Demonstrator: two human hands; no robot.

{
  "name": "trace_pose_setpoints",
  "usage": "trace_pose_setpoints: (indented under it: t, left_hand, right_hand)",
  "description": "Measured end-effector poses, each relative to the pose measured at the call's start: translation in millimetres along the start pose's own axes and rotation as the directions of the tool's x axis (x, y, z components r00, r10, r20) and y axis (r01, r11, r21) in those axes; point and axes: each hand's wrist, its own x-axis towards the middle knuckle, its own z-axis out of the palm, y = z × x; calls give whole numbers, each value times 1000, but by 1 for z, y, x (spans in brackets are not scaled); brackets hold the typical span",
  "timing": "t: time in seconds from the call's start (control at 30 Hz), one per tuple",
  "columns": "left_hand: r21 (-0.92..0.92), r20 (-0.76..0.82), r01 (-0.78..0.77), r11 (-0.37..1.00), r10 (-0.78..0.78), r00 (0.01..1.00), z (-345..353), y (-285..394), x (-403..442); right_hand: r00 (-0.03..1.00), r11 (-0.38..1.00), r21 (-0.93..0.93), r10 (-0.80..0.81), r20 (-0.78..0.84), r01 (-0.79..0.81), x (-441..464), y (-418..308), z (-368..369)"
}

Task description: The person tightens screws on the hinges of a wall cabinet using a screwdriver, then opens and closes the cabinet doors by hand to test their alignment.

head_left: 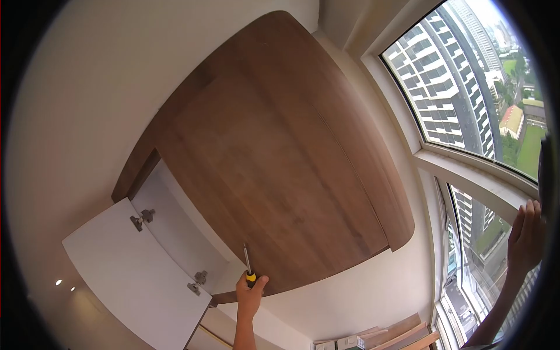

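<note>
My left hand (249, 293) is closed around the yellow and black handle of a screwdriver (249, 269). The metal shaft points up, just in front of a brown wood-grain cabinet (262, 146); I cannot tell whether its tip touches the panel. At the right, my right hand (524, 236) reaches up and grips the white window frame (484, 176). To the left of the screwdriver, a cabinet door (134, 268) hangs open with its white inner face showing. Two metal hinges (142, 219) join it to the cabinet's white interior.
A large window pane (443, 76) looks out on tall buildings, with an opened lower sash (475, 233) beneath it. Boards (402, 335) and a white box (351, 342) lie at the bottom. Ceiling lights (59, 282) glow at lower left.
</note>
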Motion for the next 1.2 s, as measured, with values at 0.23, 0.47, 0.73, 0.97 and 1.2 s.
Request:
trace_pose_setpoints:
  t: [0.23,0.47,0.73,0.97,1.2]
  left_hand:
    - [-120,94,-61,991,73,993,-37,6,-40]
    - [-220,109,-180,959,208,972,-49,16,-63]
    - [-202,110,-392,897,419,901,-50,26,-73]
    - [-498,371,-509,702,703,607,-32,62,-63]
    - [-723,418,-413,554,826,378,-3,102,-77]
  right_hand:
    - [1000,999,38,-2,-15,2,8,-1,-5]
    - [999,1000,21,-5,-40,6,16,-4,-15]
    - [1000,998,58,-1,-4,2,36,-15,-38]
    - [999,990,131,49,-24,-45,49,-27,-63]
    - [997,980,188,68,-28,-62,53,-31,-77]
